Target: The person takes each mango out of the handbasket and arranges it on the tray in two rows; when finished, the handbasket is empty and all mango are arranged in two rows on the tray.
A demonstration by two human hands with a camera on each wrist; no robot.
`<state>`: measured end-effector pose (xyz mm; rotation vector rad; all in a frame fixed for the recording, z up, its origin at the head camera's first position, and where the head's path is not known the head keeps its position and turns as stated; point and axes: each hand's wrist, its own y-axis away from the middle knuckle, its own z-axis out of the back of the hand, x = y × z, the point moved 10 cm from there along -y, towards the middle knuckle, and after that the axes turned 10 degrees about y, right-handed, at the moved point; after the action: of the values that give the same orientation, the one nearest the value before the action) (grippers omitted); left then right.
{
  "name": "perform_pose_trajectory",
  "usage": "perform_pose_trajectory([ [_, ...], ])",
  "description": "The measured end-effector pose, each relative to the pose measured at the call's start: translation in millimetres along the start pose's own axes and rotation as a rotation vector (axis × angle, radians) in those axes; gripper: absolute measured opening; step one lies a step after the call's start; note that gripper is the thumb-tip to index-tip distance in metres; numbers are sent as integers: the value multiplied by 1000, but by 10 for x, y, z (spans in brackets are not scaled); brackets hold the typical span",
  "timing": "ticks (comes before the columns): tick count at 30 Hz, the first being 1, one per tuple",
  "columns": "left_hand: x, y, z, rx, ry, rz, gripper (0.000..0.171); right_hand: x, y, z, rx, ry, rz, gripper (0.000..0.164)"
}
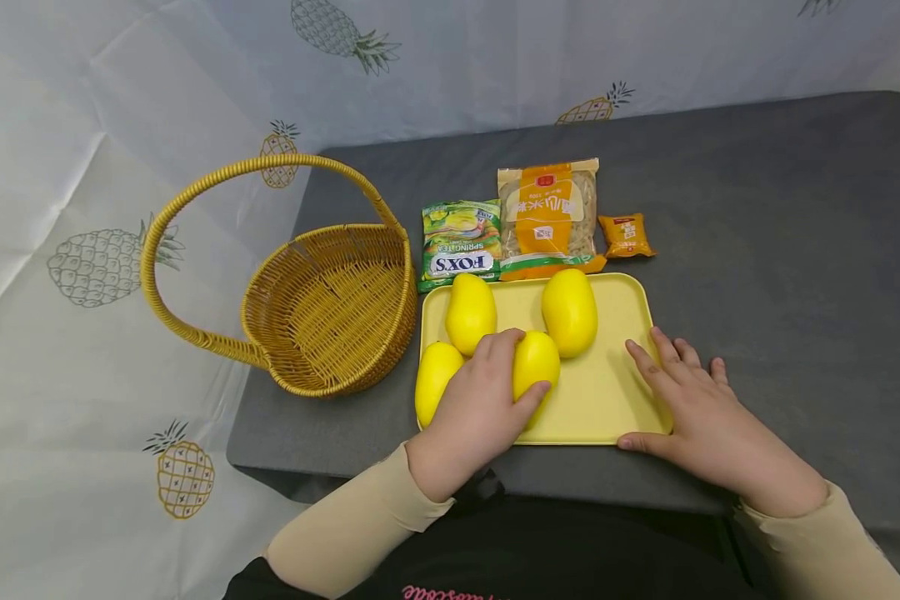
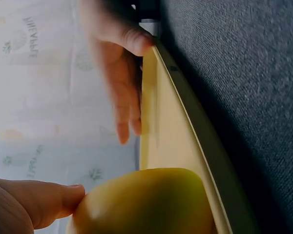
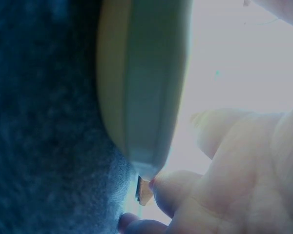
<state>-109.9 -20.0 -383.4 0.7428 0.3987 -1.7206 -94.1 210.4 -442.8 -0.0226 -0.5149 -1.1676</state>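
My left hand (image 1: 474, 402) grips a yellow mango (image 1: 537, 363) near the front of a pale yellow tray (image 1: 603, 396), with fingers over its far side and thumb on the near right. More yellow mangoes lie on the tray: one at back left (image 1: 471, 314), one at back right (image 1: 569, 312), and one at front left (image 1: 437, 379), partly behind my left hand. My right hand (image 1: 701, 421) is at the tray's right side, fingers spread and thumb by the front corner. In the left wrist view, the thumb (image 2: 53, 202) touches the mango (image 2: 146, 204).
A wicker basket (image 1: 390, 354) with a tall handle stands left of the tray. Behind the tray lie a green Fox's packet (image 1: 461, 237), a larger orange-and-clear bag (image 1: 547, 217) and a small orange packet (image 1: 626, 236). The grey table (image 1: 817, 275) extends to the right.
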Motion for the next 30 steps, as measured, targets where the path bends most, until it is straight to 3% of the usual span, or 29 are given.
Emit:
perform_pose_trajectory([
  [9, -18, 1, -17, -19, -94, -10, 67, -10, 19, -5, 3, 9, -2, 130],
  [18, 25, -14, -34, 2, -126, 38, 69, -6, 24, -12, 1, 4, 1, 129],
  [30, -25, 19, 38, -13, -172, 18, 75, -9, 57, -16, -11, 8, -5, 129],
])
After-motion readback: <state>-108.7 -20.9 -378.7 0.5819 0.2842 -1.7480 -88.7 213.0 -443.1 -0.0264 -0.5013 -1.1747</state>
